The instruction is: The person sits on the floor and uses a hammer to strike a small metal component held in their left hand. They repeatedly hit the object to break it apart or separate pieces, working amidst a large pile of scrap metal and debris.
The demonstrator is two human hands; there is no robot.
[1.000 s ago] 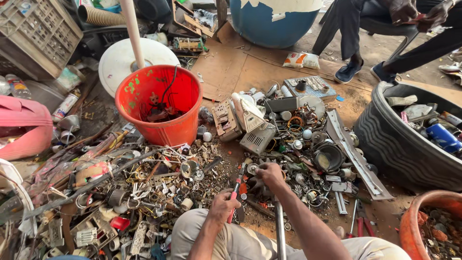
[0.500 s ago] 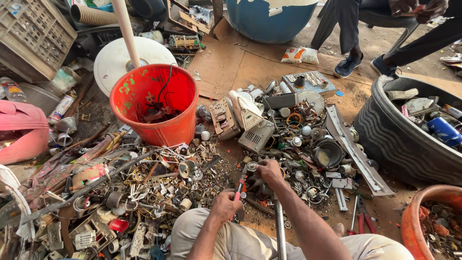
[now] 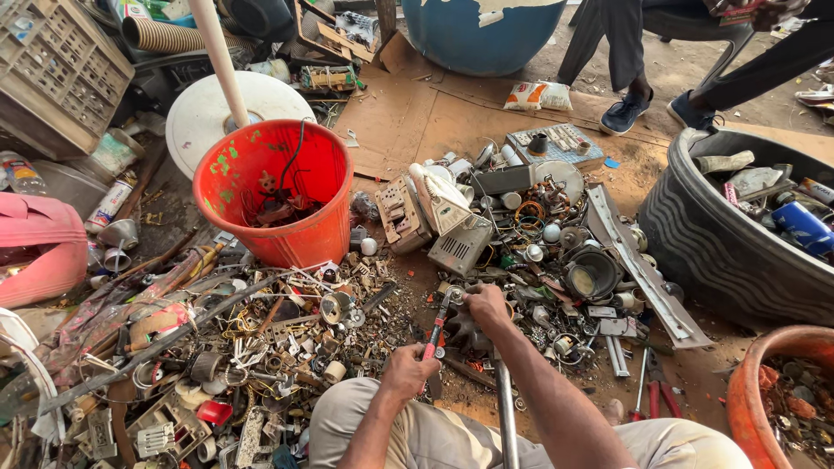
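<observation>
Bare, dusty ground (image 3: 486, 122) strewn with scrap metal spreads out below the seated person, with flattened cardboard (image 3: 408, 113) beyond and a red bucket (image 3: 274, 195) holding tangled wire and small parts to the left. A black tub (image 3: 721, 234) of cans and bottles sits to the right, a blue drum (image 3: 486, 30) stands at the far edge, and another person's legs and dark shoes (image 3: 624, 113) show near it. Close in front of the knees, the left hand (image 3: 407, 372) is clenched around the red handles of a pair of pliers (image 3: 437, 326), whose nose points up and away towards a small metal part (image 3: 455, 295). The right hand (image 3: 488, 304) is curled over that part and a dark, toothed piece (image 3: 460, 330) just below it, pinning both against the ground; exactly what the fingers grip is hidden under the knuckles. A metal rod (image 3: 506, 408) runs between the legs, just beside the right forearm. To work this well, I judge the right hand should keep the piece pressed firmly so it cannot spin, while the pliers bite squarely on the small part, close to the nose, and pull or twist in a steady line. Fingertips are best kept clear of the nose, since a slip would drive it straight towards them.
</observation>
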